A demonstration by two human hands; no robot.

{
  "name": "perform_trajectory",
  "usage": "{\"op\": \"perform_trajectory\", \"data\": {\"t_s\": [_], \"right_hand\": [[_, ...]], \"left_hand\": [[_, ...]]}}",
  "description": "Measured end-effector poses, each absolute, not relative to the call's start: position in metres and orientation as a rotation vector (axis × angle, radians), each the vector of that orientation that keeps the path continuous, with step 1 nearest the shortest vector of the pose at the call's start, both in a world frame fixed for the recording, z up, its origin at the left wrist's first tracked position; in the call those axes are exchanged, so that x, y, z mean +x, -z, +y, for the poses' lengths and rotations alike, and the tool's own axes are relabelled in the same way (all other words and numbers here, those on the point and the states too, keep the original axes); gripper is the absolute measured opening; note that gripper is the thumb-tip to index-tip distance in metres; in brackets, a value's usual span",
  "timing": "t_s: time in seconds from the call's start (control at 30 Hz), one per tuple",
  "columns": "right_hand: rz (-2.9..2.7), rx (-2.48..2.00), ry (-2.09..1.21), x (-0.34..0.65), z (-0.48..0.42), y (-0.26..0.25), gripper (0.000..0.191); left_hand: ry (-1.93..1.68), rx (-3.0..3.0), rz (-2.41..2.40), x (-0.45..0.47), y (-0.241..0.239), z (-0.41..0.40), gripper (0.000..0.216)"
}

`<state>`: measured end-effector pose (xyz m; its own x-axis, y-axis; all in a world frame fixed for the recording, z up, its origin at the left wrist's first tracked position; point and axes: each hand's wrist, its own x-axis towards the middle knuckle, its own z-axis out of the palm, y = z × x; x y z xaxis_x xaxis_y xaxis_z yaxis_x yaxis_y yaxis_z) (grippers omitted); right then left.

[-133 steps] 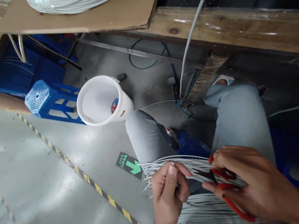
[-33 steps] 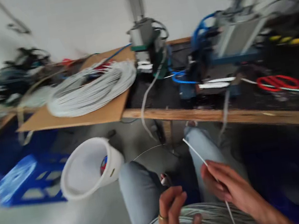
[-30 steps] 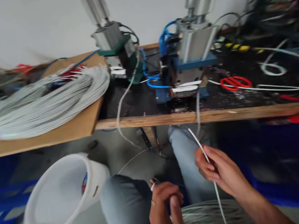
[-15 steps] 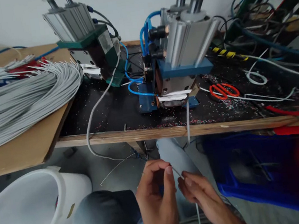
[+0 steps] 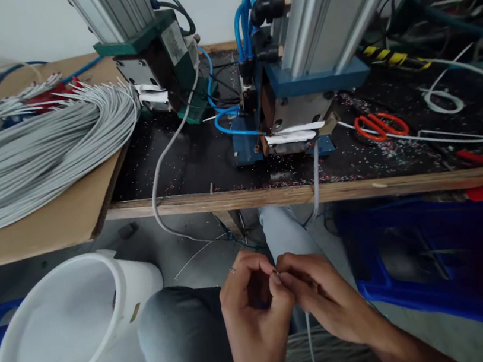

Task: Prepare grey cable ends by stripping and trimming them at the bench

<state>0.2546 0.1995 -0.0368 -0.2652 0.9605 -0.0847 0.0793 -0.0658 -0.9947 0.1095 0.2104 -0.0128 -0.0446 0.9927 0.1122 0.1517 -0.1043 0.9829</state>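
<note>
My left hand [image 5: 255, 311] pinches the tip of a thin grey cable [image 5: 310, 339] between thumb and forefinger. Meeting it fingertip to fingertip, my right hand [image 5: 324, 295] is closed on the same cable just behind the tip. From under the right hand the cable hangs down toward a bundle of grey cables [image 5: 334, 360] on my lap. The cable's very end is mostly covered by my fingers; a small dark bit shows there. Both hands are above my legs, in front of the bench edge [image 5: 261, 195].
On the bench stand a blue pneumatic machine [image 5: 316, 74] and a green one [image 5: 147, 56]. A large grey cable bundle [image 5: 39, 149] lies on cardboard [image 5: 72, 223] at left. Orange-handled scissors [image 5: 380, 127] lie right. Below are a white bucket [image 5: 120, 294] and a blue plastic crate [image 5: 369, 289].
My right hand has slid along the cable up to my left fingertips, closing the gap between them. The camera view has shifted, so the bench appears higher and the machines further right.
</note>
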Motion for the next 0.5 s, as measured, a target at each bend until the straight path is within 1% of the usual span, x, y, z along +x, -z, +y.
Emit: {"op": "perform_trajectory", "data": {"t_s": [0.13, 0.27, 0.33, 0.4, 0.5], "right_hand": [[-1.591, -1.179, -1.337, 0.253, 0.199, 0.026, 0.034], [-1.849, -1.212, -1.132, 0.263, 0.195, 0.018, 0.025], [-1.884, -1.219, -1.128, 0.268, 0.195, 0.015, 0.023], [-1.821, -1.194, -1.193, 0.267, 0.193, 0.016, 0.027], [-1.601, -1.175, -1.199, 0.254, 0.186, 0.026, 0.034]], "left_hand": [[-1.143, 1.493, 1.262, 0.101, 0.01, 0.207, 0.011], [-0.952, 1.585, 1.165, 0.086, 0.005, 0.211, 0.01], [-0.856, 1.607, 1.111, 0.08, 0.003, 0.214, 0.012], [-0.868, 1.538, 1.072, 0.079, 0.003, 0.213, 0.011], [-1.008, 1.273, 1.09, 0.088, 0.007, 0.203, 0.013]]}}
